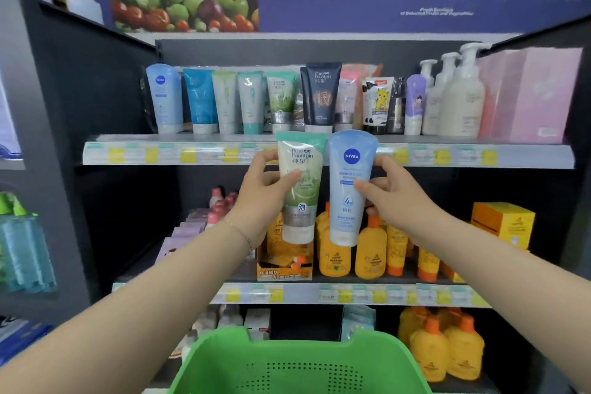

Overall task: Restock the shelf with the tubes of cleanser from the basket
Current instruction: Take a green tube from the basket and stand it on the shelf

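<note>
My left hand (260, 193) grips a green and white Pure Fountain tube (299, 201), held upright with its cap down. My right hand (391, 193) grips a light blue Nivea tube (348, 198), also cap down, right beside the green one. Both tubes hang in front of the top shelf's edge (326, 153), just below it. On the top shelf stands a row of cleanser tubes (243, 101), with a matching blue Nivea tube (164, 97) at the far left and a matching green tube (281, 99) near the middle. The green basket (297, 365) sits low in front of me.
White pump bottles (460, 99) and pink boxes (527, 96) fill the top shelf's right end. Orange bottles (371, 246) crowd the middle shelf behind the held tubes, and more stand on the bottom shelf (444, 345). Dark side panels (96, 137) close in the unit.
</note>
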Action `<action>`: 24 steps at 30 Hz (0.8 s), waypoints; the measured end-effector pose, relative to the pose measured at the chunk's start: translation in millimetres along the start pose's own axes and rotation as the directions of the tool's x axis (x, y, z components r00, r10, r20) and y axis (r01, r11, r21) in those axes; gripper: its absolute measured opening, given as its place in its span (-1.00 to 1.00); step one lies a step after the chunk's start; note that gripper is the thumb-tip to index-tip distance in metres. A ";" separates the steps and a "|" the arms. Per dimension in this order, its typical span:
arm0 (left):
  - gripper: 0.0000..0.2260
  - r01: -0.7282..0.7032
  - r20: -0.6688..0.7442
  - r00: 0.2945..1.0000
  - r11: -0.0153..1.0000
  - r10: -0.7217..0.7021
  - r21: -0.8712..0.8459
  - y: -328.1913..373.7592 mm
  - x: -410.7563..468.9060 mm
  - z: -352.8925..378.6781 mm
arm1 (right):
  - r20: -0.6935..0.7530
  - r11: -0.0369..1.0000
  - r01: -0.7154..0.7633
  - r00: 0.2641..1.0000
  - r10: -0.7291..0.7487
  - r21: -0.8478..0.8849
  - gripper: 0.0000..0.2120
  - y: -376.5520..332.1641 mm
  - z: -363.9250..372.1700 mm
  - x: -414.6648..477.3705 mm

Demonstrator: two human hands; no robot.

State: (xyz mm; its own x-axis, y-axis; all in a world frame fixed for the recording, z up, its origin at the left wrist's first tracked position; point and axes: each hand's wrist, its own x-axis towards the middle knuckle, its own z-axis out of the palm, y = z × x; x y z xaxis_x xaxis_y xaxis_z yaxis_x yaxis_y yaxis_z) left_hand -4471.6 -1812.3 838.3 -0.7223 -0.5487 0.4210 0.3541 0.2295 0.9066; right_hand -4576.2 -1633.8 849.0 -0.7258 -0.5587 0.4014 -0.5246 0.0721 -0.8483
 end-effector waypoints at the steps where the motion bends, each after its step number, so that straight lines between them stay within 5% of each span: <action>1: -0.77 -0.005 0.003 1.000 1.000 0.005 0.005 3.9 2.3 -0.2 | 0.001 1.000 0.004 1.000 -0.004 0.003 -0.74 -2.2 -0.7 1.2; 24: -0.78 -0.122 -0.087 0.989 0.991 0.116 -0.063 80.9 69.5 -17.1 | -0.017 0.982 0.187 0.982 -0.187 0.009 -0.80 -75.3 5.1 76.7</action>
State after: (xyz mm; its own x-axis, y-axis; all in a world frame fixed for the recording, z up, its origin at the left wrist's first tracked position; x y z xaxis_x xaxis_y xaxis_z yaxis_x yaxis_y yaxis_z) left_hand -4483.1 -1845.7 940.5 -0.6219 -0.5858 0.5196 0.4764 0.2436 0.8448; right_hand -4590.1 -1686.3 941.9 -0.6223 -0.5484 0.5586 -0.6470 -0.0413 -0.7613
